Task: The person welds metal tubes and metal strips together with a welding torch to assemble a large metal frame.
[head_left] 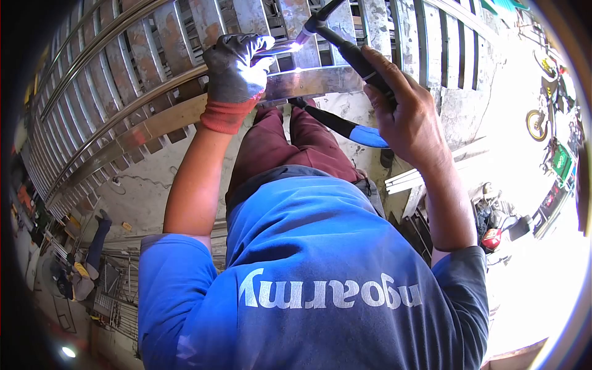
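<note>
Head view, looking down over the person's blue shirt (308,271) and maroon trousers (296,145). The right hand (410,114), bare, is clenched around the dark handle of a welding torch (345,46), whose tip meets a bright arc (298,45) at the top of the frame. The left hand (237,68), in a dark glove with a red cuff, rests against a flat steel bar (314,80) just beside the arc; whether its fingers grip anything cannot be told. The torch's black-and-blue cable sleeve (345,128) hangs below the right wrist, crossing in front of the trousers. The bar belongs to a long metal railing frame (111,98) of parallel slats and tubes that fills the upper left and lies over a concrete floor (148,197). Pale metal lengths (407,179) lie to the right. Another person (86,265) crouches at lower left; motorcycles (542,117) stand in glare at the right edge.
</note>
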